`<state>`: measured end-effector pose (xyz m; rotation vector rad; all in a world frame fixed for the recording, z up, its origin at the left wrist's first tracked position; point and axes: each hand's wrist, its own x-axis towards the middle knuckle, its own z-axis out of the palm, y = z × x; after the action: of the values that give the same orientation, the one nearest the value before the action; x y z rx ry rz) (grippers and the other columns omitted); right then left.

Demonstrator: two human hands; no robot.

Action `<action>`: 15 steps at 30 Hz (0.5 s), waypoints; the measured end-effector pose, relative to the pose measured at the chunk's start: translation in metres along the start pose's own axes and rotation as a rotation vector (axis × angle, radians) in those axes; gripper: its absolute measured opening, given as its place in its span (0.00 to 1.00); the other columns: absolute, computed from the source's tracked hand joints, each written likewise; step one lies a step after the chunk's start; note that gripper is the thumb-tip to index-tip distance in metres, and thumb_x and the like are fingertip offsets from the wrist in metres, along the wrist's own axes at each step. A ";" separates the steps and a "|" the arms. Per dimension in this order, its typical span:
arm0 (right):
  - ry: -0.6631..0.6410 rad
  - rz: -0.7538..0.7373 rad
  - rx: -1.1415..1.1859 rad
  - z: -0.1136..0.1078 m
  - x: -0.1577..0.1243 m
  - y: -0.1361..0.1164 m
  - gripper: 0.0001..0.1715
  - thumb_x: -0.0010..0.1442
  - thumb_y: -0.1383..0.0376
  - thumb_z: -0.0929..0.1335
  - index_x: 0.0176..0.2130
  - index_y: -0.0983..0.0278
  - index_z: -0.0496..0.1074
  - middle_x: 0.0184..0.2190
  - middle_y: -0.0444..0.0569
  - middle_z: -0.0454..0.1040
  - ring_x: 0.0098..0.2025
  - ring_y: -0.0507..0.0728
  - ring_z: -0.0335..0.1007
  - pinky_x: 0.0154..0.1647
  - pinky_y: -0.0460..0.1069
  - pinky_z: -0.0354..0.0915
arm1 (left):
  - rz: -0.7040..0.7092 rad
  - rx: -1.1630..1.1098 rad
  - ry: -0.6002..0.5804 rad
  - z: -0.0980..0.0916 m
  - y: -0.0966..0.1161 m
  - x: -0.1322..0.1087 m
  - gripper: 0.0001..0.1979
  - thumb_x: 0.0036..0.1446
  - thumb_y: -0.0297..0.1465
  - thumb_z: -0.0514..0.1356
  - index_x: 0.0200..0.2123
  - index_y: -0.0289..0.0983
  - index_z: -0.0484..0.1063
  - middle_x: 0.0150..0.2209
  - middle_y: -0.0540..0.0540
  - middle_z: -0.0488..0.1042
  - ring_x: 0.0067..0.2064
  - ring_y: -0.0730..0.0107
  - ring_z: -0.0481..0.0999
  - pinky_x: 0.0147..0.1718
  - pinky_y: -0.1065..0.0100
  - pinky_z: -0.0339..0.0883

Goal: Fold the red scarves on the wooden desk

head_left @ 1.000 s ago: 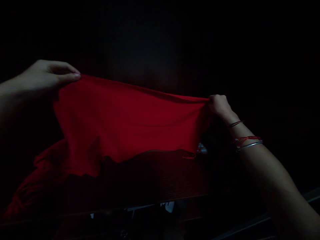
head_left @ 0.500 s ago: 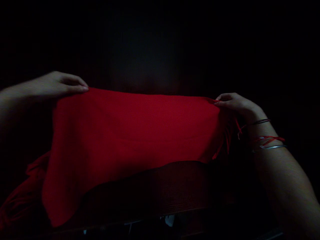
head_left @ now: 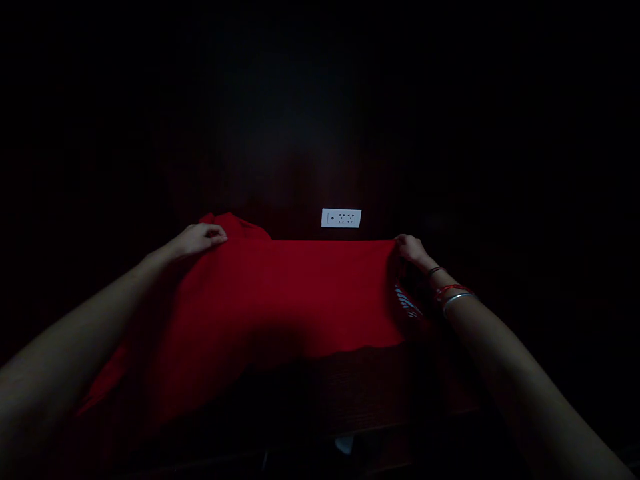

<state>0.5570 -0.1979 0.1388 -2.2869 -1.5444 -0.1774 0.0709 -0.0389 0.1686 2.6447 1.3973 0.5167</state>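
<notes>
A red cloth [head_left: 300, 293] lies spread over a dark wooden table [head_left: 370, 387], its far edge straight and its left part trailing off toward me. My left hand [head_left: 200, 238] is closed on the cloth's far left corner, where the fabric bunches up. My right hand [head_left: 411, 250] pinches the far right corner; that wrist wears several bangles and a red thread. Both arms reach far forward. A patch with white marks shows at the cloth's right edge below the right hand.
A white wall socket plate [head_left: 341, 218] sits on the dark wall just behind the cloth's far edge. The room is very dark. The table's front edge runs below the cloth, with something pale beneath it.
The cloth, held up and stretched in the air before, now lies on the table. Both hands have moved forward and down with its corners, and the socket plate has come into view.
</notes>
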 end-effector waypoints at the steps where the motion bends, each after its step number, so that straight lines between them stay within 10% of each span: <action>1: 0.005 -0.014 0.028 0.000 -0.004 0.001 0.19 0.53 0.72 0.55 0.41 0.70 0.66 0.34 0.52 0.72 0.31 0.51 0.67 0.28 0.41 0.59 | 0.027 -0.014 0.013 -0.001 0.000 -0.004 0.16 0.48 0.42 0.52 0.33 0.35 0.67 0.33 0.52 0.69 0.35 0.72 0.64 0.36 0.73 0.55; 15: -0.501 -0.246 -0.265 0.017 -0.100 0.033 0.13 0.48 0.74 0.60 0.30 0.67 0.72 0.30 0.52 0.73 0.30 0.54 0.69 0.28 0.43 0.59 | 0.262 -0.251 -0.555 0.064 0.043 -0.137 0.16 0.47 0.43 0.53 0.28 0.35 0.69 0.25 0.50 0.67 0.28 0.73 0.63 0.29 0.73 0.57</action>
<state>0.5461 -0.2887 0.0844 -2.4601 -2.1690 0.1507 0.0550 -0.1716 0.0854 2.4957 0.7777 -0.0350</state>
